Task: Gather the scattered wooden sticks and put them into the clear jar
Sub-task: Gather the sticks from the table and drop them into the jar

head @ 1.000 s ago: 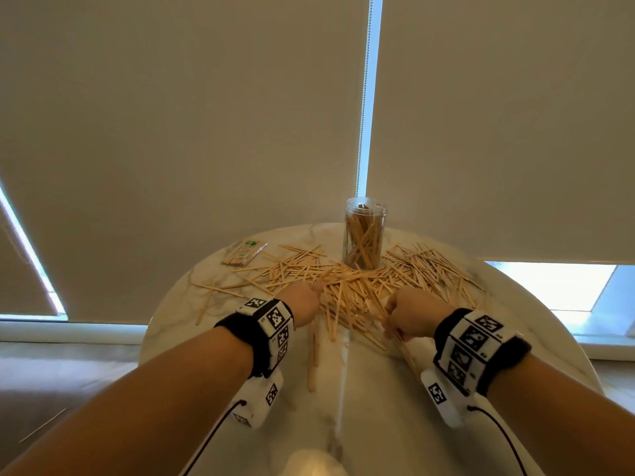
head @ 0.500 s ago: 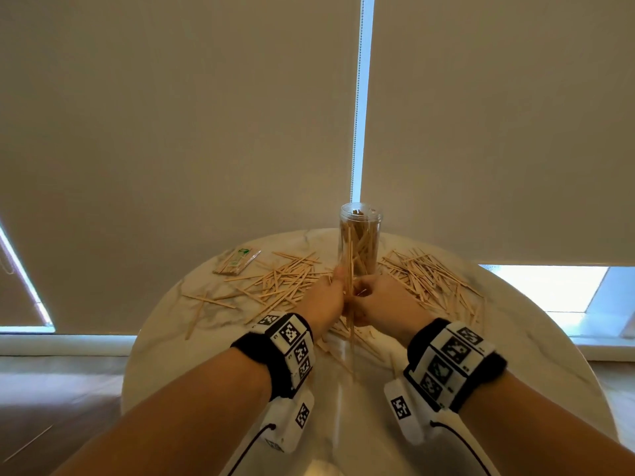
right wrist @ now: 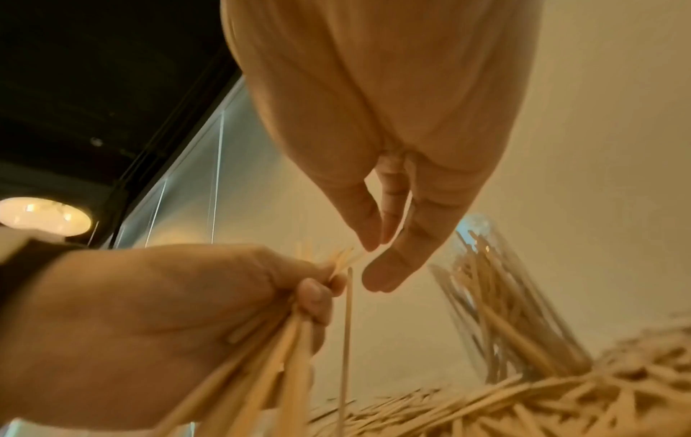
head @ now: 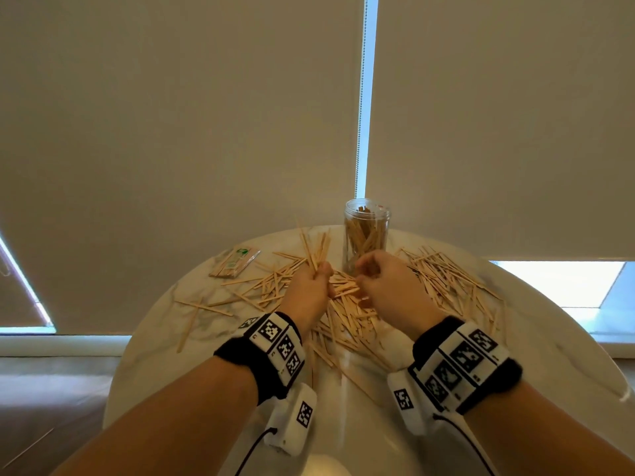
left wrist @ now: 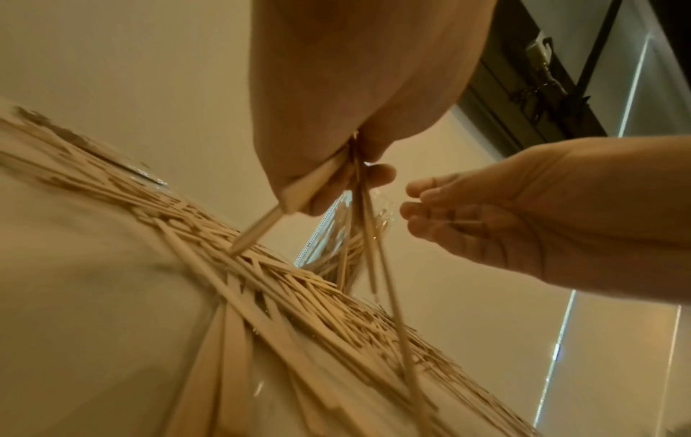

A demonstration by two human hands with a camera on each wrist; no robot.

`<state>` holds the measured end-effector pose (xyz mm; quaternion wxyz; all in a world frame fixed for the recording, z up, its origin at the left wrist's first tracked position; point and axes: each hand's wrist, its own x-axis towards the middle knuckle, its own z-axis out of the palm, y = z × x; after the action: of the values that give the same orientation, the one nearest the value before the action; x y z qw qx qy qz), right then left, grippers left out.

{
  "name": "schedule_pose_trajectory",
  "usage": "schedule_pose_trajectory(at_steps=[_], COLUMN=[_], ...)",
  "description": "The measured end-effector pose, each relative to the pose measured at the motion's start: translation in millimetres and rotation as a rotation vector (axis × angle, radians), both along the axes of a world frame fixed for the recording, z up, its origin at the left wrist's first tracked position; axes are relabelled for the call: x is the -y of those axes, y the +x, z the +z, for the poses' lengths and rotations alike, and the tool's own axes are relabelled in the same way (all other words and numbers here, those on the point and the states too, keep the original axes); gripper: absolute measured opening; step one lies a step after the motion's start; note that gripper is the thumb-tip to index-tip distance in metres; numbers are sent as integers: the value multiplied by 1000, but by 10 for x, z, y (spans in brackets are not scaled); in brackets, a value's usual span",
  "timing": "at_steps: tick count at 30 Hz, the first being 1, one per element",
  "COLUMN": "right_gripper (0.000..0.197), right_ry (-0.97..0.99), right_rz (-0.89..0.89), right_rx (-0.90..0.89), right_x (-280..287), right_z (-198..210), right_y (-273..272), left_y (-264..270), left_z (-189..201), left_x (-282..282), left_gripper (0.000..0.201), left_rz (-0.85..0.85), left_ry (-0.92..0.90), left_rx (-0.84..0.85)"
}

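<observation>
On the round marble table [head: 549,341], wooden sticks [head: 446,280] lie scattered left, centre and right. The clear jar [head: 366,235] stands upright at the far edge, partly filled with sticks. My left hand [head: 321,271] grips a bundle of sticks [head: 314,247] that fans up and leans left, just left of the jar. In the left wrist view the bundle's lower ends [left wrist: 368,236] hang over the pile. My right hand [head: 364,269] hovers beside it in front of the jar. Its fingers [right wrist: 374,260] are relaxed and hold nothing.
A small clear packet of sticks [head: 235,262] lies at the table's far left. Closed roller blinds with a bead chain [head: 360,97] hang right behind the table. The floor drops away on both sides of the table.
A second ago both hands raked the pile; then they held a bundle upright together. Now the right hand has let go and the left holds it alone, tilted left.
</observation>
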<state>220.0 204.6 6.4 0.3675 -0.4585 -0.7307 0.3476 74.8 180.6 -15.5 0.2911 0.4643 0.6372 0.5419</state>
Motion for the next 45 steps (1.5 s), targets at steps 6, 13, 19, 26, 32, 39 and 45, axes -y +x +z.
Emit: schedule_pose_trajectory(at_steps=[6, 13, 19, 26, 32, 39, 45], right_gripper=[67, 42, 30, 24, 55, 18, 24], right_ry=[157, 134, 209, 280, 51, -174, -127], right_rz=[62, 95, 114, 154, 243, 392, 275], right_rx=[-120, -84, -123, 246, 340, 255, 283], right_x=[-176, -220, -82, -23, 169, 380, 465], right_z=[351, 675, 782, 786, 573, 100, 134], right_y=[-72, -100, -92, -39, 106, 55, 81], left_y=[105, 265, 322, 351, 166, 153, 98], left_z=[69, 108, 132, 174, 275, 268, 286], left_x=[83, 135, 165, 195, 192, 195, 305], left_gripper=[22, 14, 14, 21, 23, 16, 31], left_rz=[-275, -384, -406, -424, -175, -114, -179], left_ry=[-2, 22, 40, 80, 203, 261, 152], left_rx=[30, 133, 134, 166, 288, 545, 393])
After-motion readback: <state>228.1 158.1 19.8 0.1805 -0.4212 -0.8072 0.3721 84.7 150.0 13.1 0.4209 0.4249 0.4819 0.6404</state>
